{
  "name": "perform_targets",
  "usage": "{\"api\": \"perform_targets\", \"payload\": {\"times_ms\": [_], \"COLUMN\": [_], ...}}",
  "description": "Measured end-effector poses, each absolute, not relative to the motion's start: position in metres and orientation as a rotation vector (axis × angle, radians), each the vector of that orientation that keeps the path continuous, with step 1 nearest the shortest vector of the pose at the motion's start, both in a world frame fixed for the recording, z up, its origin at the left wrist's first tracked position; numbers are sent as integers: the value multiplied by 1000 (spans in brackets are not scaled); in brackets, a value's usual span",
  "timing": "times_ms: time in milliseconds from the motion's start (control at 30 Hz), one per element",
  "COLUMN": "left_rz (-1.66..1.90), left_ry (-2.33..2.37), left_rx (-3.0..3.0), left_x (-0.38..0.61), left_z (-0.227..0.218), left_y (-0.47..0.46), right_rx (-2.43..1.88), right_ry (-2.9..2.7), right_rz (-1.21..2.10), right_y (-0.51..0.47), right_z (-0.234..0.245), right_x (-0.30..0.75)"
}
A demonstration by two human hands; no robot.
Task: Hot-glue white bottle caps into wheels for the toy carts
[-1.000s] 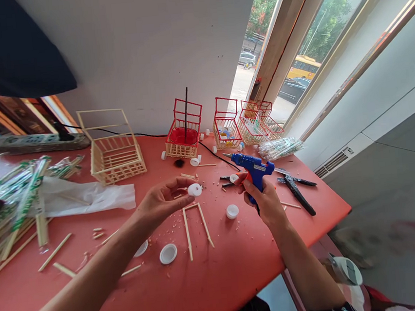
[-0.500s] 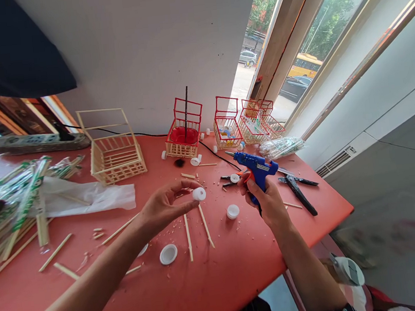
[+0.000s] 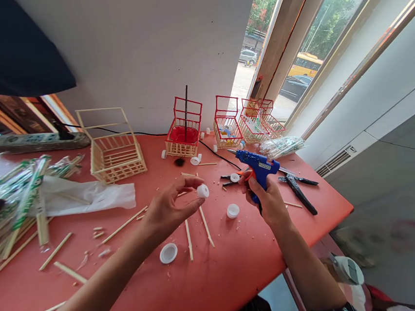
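Between thumb and fingertips, my left hand [image 3: 171,205] pinches a small white plastic cap [image 3: 203,191], its round face turned to the right. Wrapped round the handle of a blue hot glue gun [image 3: 257,163] is my right hand [image 3: 268,198]; the nozzle points left and sits above and to the right of the cap, apart from it. On the table below lie a white bottle cap [image 3: 233,211] and a shallow white lid [image 3: 168,253]. Two thin wooden sticks [image 3: 189,240] lie beneath my left hand.
Along the wall stand a plain stick basket [image 3: 117,159], a red-trimmed cart [image 3: 185,138] with a dark rod in it, and further red-trimmed carts [image 3: 227,126]. Black-handled pliers [image 3: 297,195] lie right. Bundled chopsticks [image 3: 24,197] and a power strip [image 3: 37,141] occupy the left.
My left hand has shifted slightly right and up with the white cap, closer to the glue gun. My right hand and the gun have moved very little.
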State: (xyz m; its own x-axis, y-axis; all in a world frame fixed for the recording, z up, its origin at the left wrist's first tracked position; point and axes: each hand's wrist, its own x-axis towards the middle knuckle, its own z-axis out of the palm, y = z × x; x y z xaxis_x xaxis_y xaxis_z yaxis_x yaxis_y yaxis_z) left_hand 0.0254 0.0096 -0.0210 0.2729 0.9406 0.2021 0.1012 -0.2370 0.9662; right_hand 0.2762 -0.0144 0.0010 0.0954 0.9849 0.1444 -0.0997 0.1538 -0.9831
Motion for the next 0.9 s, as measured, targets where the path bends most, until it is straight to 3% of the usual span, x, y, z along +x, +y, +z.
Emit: {"api": "perform_targets", "payload": {"times_ms": [567, 900], "left_rz": [1074, 1200], "left_ry": [669, 934], "left_rx": [1180, 1214], "left_x": [54, 34], "left_z": [-5, -14], "left_y": [-15, 2], "right_rx": [-958, -912], "right_ry": [-1122, -1019], "right_rz": [1565, 1340], "right_y": [-20, -12], "right_z": [-14, -6], "right_x": [261, 277]}}
